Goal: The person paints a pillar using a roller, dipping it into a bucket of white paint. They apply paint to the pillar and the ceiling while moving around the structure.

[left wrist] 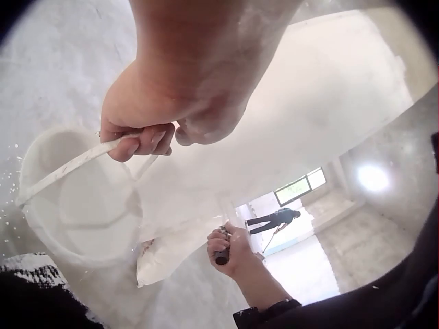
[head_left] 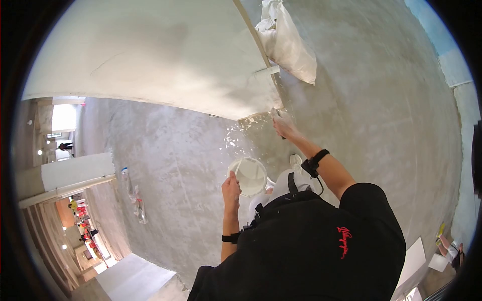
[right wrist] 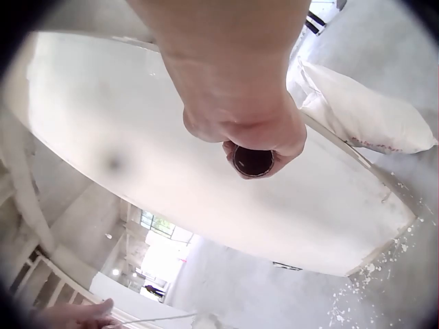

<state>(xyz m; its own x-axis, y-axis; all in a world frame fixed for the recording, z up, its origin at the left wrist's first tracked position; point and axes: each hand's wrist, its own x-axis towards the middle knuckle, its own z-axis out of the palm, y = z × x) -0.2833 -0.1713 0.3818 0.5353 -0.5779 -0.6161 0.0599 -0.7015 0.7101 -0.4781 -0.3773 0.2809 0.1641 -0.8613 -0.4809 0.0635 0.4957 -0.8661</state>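
Observation:
The left hand (head_left: 231,192) grips the handle (left wrist: 75,163) of a white bucket (head_left: 249,176), fingers curled round it; the bucket (left wrist: 82,258) hangs below, with pale material inside. Fingers of the right hand (head_left: 285,125) are wrapped round a tool's dark round grip (right wrist: 253,162), close to the lower corner of a white wall (head_left: 201,60). In the left wrist view the right hand (left wrist: 233,248) holds the same dark grip upright before the wall. The hand hides the rest of the tool in the right wrist view.
A white sack (head_left: 291,47) lies by the wall's edge. White splatters (head_left: 236,138) dot the grey floor (head_left: 175,165) near the corner. Plastic-wrapped items (head_left: 135,198) lie on the floor at the left. Another person (left wrist: 274,221) stands farther off.

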